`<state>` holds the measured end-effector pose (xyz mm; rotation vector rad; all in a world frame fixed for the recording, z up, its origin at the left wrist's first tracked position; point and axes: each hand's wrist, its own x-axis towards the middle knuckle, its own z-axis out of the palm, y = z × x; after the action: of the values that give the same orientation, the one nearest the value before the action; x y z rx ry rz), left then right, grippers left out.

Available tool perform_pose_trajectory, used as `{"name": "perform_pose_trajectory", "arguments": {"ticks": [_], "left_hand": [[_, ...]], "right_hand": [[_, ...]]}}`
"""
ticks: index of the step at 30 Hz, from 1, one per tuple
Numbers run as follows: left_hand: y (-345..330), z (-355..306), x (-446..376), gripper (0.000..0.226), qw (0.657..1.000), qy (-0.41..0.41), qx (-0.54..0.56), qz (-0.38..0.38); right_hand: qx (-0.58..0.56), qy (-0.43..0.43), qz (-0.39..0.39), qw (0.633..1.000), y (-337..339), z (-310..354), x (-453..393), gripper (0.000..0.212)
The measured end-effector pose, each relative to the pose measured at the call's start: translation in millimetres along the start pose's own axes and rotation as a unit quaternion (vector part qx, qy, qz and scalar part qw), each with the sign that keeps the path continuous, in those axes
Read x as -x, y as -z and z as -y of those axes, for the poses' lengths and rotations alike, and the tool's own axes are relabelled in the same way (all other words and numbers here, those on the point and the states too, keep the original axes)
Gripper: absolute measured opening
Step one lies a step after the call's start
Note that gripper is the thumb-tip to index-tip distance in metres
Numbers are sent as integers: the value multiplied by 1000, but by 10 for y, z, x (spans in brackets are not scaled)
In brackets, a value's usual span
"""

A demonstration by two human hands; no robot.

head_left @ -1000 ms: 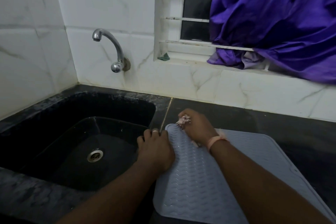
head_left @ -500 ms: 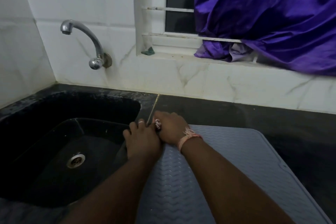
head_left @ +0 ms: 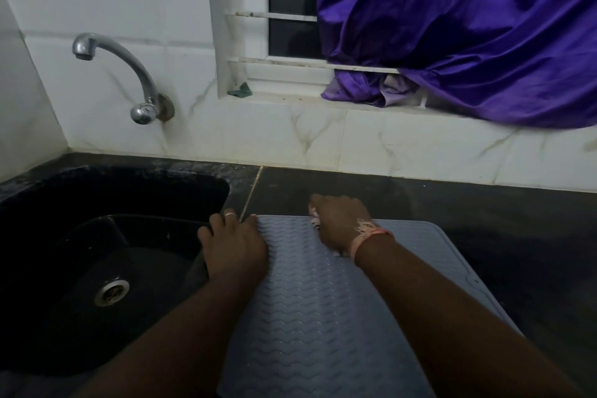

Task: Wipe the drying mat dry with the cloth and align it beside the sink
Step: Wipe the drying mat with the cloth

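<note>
A grey-blue drying mat (head_left: 310,310) with a wavy ridged pattern lies flat on the dark counter, its left edge along the black sink (head_left: 97,268). My left hand (head_left: 234,245) presses down on the mat's far left corner, fingers curled over the sink's rim. My right hand (head_left: 340,221) sits at the mat's far edge, closed around a small pale cloth (head_left: 315,220). Only a scrap of the cloth shows under the fingers.
A chrome tap (head_left: 129,74) juts from the white tiled wall above the sink. Purple fabric (head_left: 468,29) hangs over the barred window at the back right. Dark counter (head_left: 517,236) runs to the right of the mat. A small green item (head_left: 239,90) lies on the sill.
My right hand with the cloth has slid right along the mat's far edge, away from the left hand. The left hand stays on the corner. The camera has come closer.
</note>
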<state>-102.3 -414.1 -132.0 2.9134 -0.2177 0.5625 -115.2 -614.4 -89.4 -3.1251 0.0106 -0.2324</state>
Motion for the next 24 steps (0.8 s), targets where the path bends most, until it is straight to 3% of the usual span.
{"name": "perform_pose_trajectory", "arguments": {"ticks": [7, 13, 17, 24], "left_hand": [[-7, -10, 8, 49, 1000, -10, -12, -7], [-19, -2, 0, 37, 1000, -22, -7, -8], [-15, 11, 0, 37, 999, -25, -30, -9], [8, -14, -2, 44, 999, -14, -30, -11]], "right_hand": [[59, -89, -23, 994, -49, -318, 134, 28], [-98, -5, -54, 994, -3, 435, -147, 28], [-90, 22, -60, 994, -144, 799, -211, 27], [-73, -50, -46, 995, -43, -20, 55, 20]]}}
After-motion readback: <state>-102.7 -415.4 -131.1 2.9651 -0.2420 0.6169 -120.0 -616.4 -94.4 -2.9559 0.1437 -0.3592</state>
